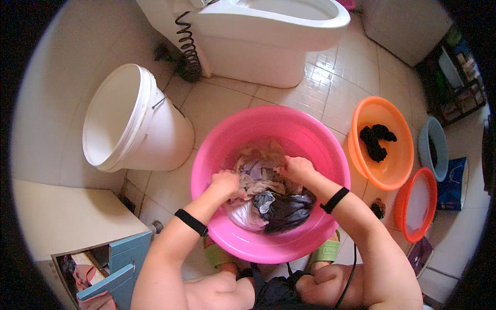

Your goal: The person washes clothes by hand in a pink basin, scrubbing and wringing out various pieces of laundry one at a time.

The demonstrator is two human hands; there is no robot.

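A large pink basin (212, 155) stands on the floor between my feet, with water and a heap of wet clothes in it. Brownish, sheer-looking cloth (263, 186) lies in the middle of the heap. Below it are a white garment (245, 214) and a dark grey garment (289, 212). My left hand (227, 183) is closed on the brownish cloth at the heap's left side. Across from it, my right hand (297, 169) grips the same-coloured cloth near the basin's right side. The fingertips of both hands are partly hidden in the fabric.
A white bucket (165, 129) stands at the left, above a cabinet (77, 212) with blue drawers partly out. A toilet (253, 46) is ahead. To the right are an orange basin (382, 168) holding black cloth, a red basin (421, 206) and a blue basin (434, 147).
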